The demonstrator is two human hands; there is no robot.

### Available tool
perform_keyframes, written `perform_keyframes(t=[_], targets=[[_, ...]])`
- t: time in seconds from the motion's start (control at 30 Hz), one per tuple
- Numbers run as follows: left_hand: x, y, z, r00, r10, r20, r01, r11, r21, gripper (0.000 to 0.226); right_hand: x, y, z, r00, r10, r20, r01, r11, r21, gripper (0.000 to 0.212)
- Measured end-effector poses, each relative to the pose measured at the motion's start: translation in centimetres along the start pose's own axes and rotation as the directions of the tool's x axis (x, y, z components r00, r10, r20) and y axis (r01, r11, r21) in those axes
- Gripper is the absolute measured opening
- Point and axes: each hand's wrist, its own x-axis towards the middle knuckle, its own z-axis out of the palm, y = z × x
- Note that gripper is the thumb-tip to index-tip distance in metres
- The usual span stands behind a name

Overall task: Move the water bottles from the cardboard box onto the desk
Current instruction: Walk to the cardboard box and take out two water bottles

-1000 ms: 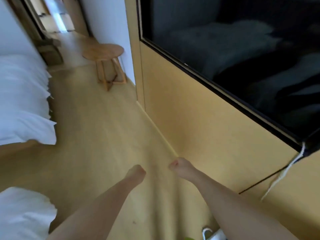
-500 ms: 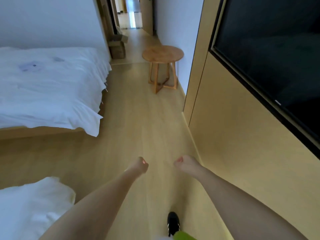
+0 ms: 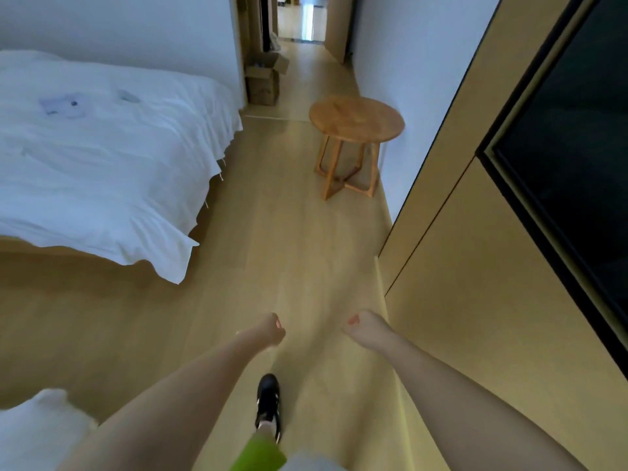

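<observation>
Since the earlier frame the view has swung up the room, bringing the far end into sight. Both fists, left hand (image 3: 272, 332) and right hand (image 3: 361, 326), are curled and hold nothing. Straight ahead, well apart, the open brown cardboard box (image 3: 263, 79) stands on the floor beyond the round wooden side table (image 3: 356, 119), slightly left of both hands, so the left hand is marginally nearer.

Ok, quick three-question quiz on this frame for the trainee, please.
1. True or false: the left hand holds a bottle.
2. The cardboard box stands: A) on the bed, B) on the floor past the bed's far corner, C) under the round table.
3. Which side of the person is the dark screen on?

Key: 1 false, both it and the right hand are curled, empty. 2 B. 3 right.
</observation>
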Motion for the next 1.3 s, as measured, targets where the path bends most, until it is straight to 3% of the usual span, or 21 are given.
perform_keyframes(t=[0.2,0.43,0.73,1.1,1.3], targets=[[12.2,0.1,-9.2,0.999,-0.012,0.033,0.010,0.999,0.051,0.041,12.1,-7.0,-4.9,1.000,0.016,0.012,-0.015,0.999,-0.045,0.046],[25.0,3.9,-24.6,0.998,0.028,-0.058,-0.025,0.998,0.054,0.036,24.5,-18.6,-14.1,0.996,-0.058,-0.066,0.063,0.994,0.084,0.036],[40.5,8.9,-32.3,0.998,0.007,0.059,-0.012,0.996,0.087,0.037,41.3,-24.4,-21.2,1.000,-0.007,0.019,0.006,0.998,0.067,0.040],[60.8,17.2,-48.1,0.996,-0.065,0.057,0.058,0.992,0.111,0.032,65.1,-33.6,-36.1,0.988,-0.137,0.073,0.150,0.963,-0.224,0.035],[70.5,18.3,-55.0,0.994,-0.089,0.067,0.084,0.994,0.076,0.030,75.6,-40.5,-40.0,0.972,-0.186,0.143,0.222,0.925,-0.308,0.043]])
